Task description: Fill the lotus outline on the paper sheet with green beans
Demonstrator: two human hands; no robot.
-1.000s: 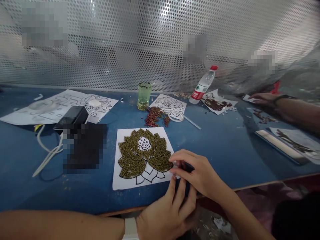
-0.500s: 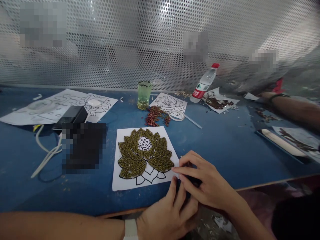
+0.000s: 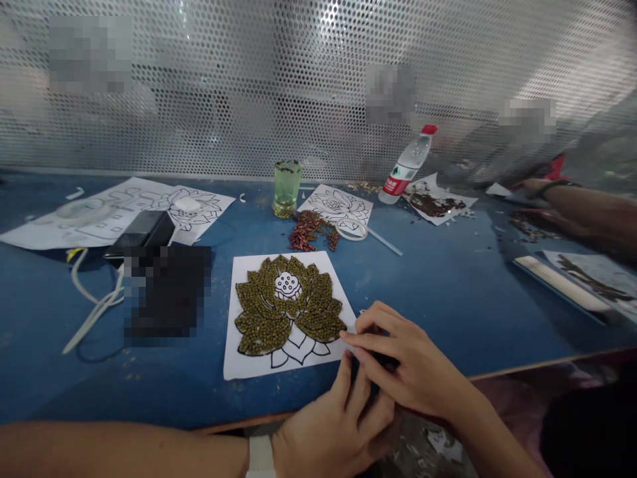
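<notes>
A white sheet with a lotus outline (image 3: 245, 364) lies on the blue table (image 3: 448, 299) before me, most petals filled with small green beans (image 3: 269, 312). My right hand (image 3: 408, 362) rests at the sheet's right edge, thumb and fingers pinched together. My left hand (image 3: 331, 428) comes up from below, its fingers close together and touching the right hand's fingers. Between the two hands sits a small dark thing that I cannot make out.
Behind the sheet lie a heap of red beans (image 3: 309, 231), a green glass (image 3: 287, 189), a second lotus sheet (image 3: 339, 202) and a tilted water bottle (image 3: 409, 164). A phone (image 3: 142, 229) and white cable (image 3: 94, 307) lie left. A co-worker's arm (image 3: 587, 209) rests at right. A perforated metal screen (image 3: 249, 86) closes the back.
My right hand has slid a little down and to the right, closer to my left hand. The co-worker's arm at the right has shifted back.
</notes>
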